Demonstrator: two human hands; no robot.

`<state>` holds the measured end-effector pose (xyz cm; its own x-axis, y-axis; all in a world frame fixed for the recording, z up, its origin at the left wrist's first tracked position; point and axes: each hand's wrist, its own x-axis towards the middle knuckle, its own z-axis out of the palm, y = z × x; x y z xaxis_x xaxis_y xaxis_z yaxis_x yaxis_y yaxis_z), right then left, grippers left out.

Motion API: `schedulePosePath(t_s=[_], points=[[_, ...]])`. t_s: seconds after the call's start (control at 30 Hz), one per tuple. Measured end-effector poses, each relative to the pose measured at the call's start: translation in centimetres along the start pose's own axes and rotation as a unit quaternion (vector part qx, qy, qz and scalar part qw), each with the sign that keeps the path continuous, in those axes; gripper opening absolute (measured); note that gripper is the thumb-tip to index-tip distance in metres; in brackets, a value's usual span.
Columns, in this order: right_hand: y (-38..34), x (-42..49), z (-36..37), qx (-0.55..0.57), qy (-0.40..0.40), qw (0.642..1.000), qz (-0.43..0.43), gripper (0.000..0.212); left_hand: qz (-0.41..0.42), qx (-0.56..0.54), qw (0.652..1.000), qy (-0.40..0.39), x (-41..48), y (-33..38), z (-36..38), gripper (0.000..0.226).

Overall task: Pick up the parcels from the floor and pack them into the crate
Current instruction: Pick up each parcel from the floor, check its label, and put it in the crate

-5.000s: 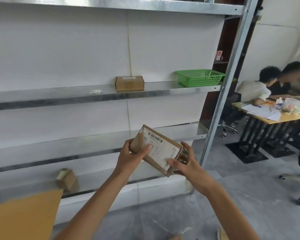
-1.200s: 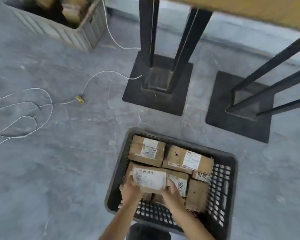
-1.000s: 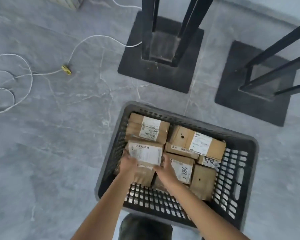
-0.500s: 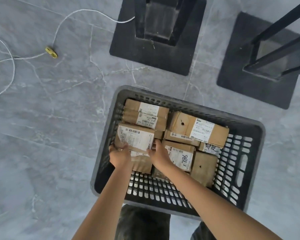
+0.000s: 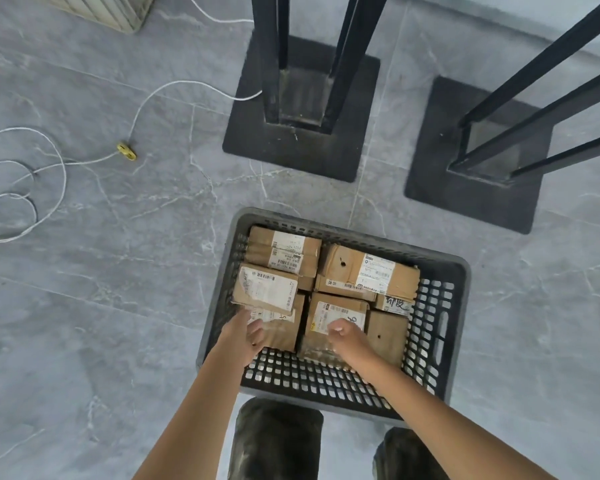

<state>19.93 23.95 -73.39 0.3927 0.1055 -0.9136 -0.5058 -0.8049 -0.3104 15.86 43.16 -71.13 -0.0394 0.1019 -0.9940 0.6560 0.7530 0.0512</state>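
Head view: the dark crate stands on the grey floor just in front of the person's feet, and all the parcels in sight lie inside it, crowded toward its far side.

The left hand hovers at the near edge of the left stack with its fingers loosely apart and holding nothing. The right hand sits over a labelled parcel with its fingers curled in, and nothing is in them.

The main risk is the top parcel. It lies askew on the one under it, a corner jutting toward the crate wall. A knock from either hand, or another parcel dropped on top, would likely slide it off.

The near strip of the crate bottom is bare, so the stacks could topple that way if the crate is lifted or dragged.

The white cord loops across the floor to the left, and a foot may catch on it while fetching more parcels.
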Motion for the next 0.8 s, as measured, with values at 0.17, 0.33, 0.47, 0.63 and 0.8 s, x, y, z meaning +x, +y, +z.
schedulePosePath(t_s=[0.17,0.33,0.47,0.63,0.8], points=[[-0.8,-10.2,-4.9,-0.043,0.011,0.999,-0.019,0.018,0.087,0.12,0.988,-0.038,-12.4,1.8,-0.9,0.03],[-6.7,-23.4,-11.6,0.032,0.079,0.995,-0.051,0.011,0.201,0.186,0.961,-0.037,-29.8,6.6,-0.3,0.03],[-13.4,-34.8,-18.4,0.143,0.143,0.969,-0.144,0.017,0.318,0.253,0.91,-0.079,-45.6,9.6,2.5,0.031],[-18.3,-50.8,-27.6,0.195,0.209,0.921,-0.265,0.016,0.522,0.334,0.774,-0.128,-61.8,8.5,7.2,0.011],[-15.7,-61.3,-33.9,0.197,0.364,0.838,-0.356,0.02,0.677,0.388,0.607,-0.148,-73.0,4.4,12.9,0.025]])
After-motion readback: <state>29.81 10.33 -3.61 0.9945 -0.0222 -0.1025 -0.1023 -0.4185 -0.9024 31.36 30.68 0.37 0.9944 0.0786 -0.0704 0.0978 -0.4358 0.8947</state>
